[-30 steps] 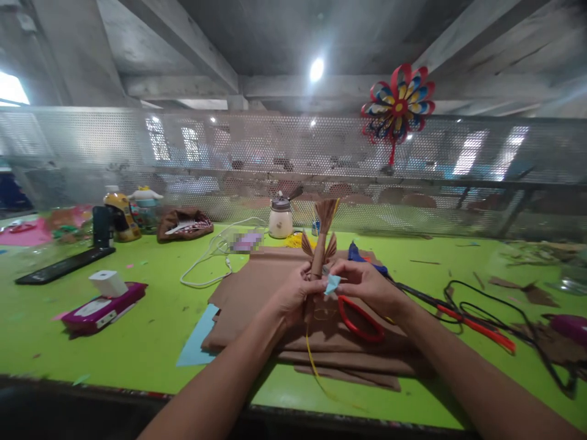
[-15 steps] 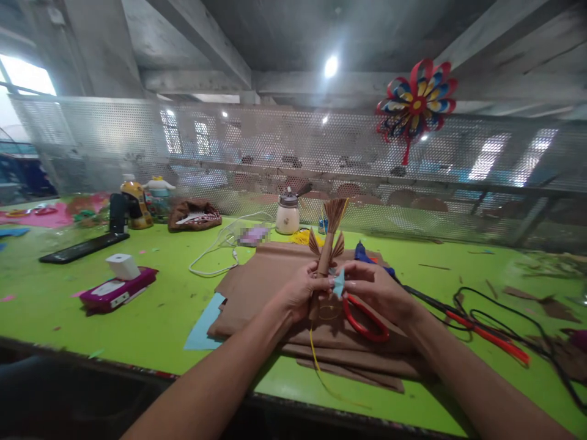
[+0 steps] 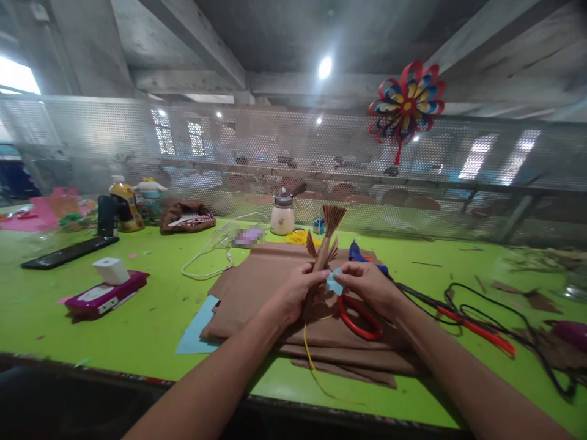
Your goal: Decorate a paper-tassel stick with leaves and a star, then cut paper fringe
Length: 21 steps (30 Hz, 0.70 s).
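Note:
My left hand [image 3: 296, 294] is closed around a brown folded-paper figure [image 3: 332, 221], which has a pleated fan at its top and two small pleated side fins. Between the thumb and fingers of my right hand [image 3: 372, 285] is a small light-blue paper piece [image 3: 334, 283], held against the figure near my left thumb. A thin yellow strand [image 3: 309, 357] hangs below my left hand. Under both hands lies a stack of brown paper [image 3: 257, 275]. Scissors with red handles [image 3: 360, 333] rest on that stack, partly covered by my right hand.
A blue glue gun [image 3: 355, 252] and red-handled tool [image 3: 486, 336] lie rightward beside a black cable [image 3: 518, 315]. Leftward are a purple power strip [image 3: 107, 296], a black phone-like slab [image 3: 71, 252] and bottles. A lidded jar [image 3: 282, 217] stands behind; a perforated screen [image 3: 257, 146] backs the table.
The light-blue piece has turned from nearly edge-on to showing more of its flat face. My right fingers have shifted with it. The whole view has swung slightly right.

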Each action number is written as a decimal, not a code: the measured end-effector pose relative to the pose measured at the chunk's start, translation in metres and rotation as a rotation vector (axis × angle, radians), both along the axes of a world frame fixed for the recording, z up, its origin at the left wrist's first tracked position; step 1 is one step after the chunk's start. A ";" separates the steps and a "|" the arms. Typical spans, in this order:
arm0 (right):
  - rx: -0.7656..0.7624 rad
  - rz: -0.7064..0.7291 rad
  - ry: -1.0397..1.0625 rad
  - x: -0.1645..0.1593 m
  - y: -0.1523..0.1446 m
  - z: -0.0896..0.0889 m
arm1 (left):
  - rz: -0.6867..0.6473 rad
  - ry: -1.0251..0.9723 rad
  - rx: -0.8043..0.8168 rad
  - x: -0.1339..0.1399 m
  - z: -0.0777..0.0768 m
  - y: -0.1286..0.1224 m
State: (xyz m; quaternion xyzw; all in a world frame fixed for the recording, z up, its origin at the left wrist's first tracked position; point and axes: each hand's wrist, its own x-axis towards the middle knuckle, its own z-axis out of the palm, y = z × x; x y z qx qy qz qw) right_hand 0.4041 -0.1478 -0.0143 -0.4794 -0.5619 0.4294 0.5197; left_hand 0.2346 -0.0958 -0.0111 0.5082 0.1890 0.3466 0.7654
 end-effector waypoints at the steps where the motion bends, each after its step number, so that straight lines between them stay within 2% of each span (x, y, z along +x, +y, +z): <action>1: -0.004 -0.010 0.009 0.001 0.002 -0.002 | -0.006 0.002 0.007 0.000 0.000 -0.001; 5: 0.010 -0.065 -0.007 0.000 0.006 -0.008 | -0.001 0.050 0.032 0.002 -0.001 -0.004; 9: 0.093 -0.107 -0.095 -0.001 0.008 -0.007 | 0.035 0.086 0.047 0.004 -0.003 -0.002; 11: 0.154 -0.223 -0.210 0.006 0.012 -0.005 | 0.023 0.056 0.044 0.004 -0.004 0.000; 13: 0.202 -0.420 -0.380 0.022 0.017 -0.003 | 0.008 0.016 0.026 0.003 -0.003 0.002; 16: 0.195 -0.615 -0.535 0.053 0.025 -0.002 | 0.027 0.013 -0.011 0.001 -0.002 0.005; 18: 0.171 -0.671 -0.657 0.069 0.028 -0.004 | 0.077 0.032 -0.034 0.000 0.000 0.008; 21: 0.118 -0.629 -0.865 0.079 0.034 -0.011 | 0.163 0.057 -0.077 0.000 0.000 0.011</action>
